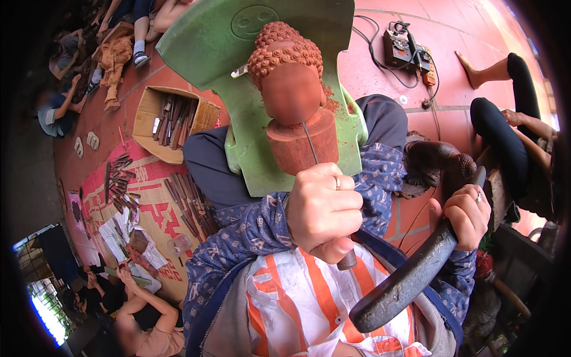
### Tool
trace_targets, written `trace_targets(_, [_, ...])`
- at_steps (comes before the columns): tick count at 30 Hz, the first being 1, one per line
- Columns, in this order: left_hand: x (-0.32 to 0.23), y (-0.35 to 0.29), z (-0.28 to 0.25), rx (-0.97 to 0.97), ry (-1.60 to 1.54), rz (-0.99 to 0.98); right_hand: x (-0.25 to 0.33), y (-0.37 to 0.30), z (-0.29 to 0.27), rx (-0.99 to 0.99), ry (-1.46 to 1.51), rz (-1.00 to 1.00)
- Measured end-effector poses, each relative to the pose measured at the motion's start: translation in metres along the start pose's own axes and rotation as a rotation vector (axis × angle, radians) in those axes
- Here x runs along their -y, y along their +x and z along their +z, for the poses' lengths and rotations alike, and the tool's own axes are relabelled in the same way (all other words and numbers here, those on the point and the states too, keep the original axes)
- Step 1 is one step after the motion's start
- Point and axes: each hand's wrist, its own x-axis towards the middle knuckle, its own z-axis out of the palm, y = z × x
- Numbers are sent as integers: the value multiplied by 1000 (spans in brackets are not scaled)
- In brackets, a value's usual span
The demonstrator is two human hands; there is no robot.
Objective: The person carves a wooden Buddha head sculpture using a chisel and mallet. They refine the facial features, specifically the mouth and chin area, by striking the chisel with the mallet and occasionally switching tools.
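A reddish-brown carved wooden head (291, 89) with rows of small round curls stands on its cylindrical wooden base (303, 143). Under and behind it is a green plastic chair (250, 131), with reddish chips scattered beside the carving. My left hand (327, 211) is closed round a carving chisel (312, 143). The thin blade reaches the area beneath the chin, and its handle end pokes out below my fist. Off to the right, my right hand (467, 217) grips a dark, heavy, slightly curved mallet (398, 276), its thick end slanting down toward my chest, apart from the chisel.
At left, a cardboard box (172, 125) holds several chisels; more tools (190, 202) lie on a red-and-tan mat (160, 244). A black power unit with cables (404, 50) rests on the tiles. A dark carving (437, 163) stands right. Other people sit around the edges.
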Motion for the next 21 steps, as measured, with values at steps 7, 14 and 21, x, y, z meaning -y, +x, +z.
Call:
trace_targets(7, [1,1,-2,-16,-21,3,6,9,-10,26,-157,-3])
trace_targets(14, [3,-1,-1,-9,1,19,2,6,-16,59,-186,-37])
trace_targets(21, [6,-2,6,-111,29,44,-1,2,-14,31,-130,-30])
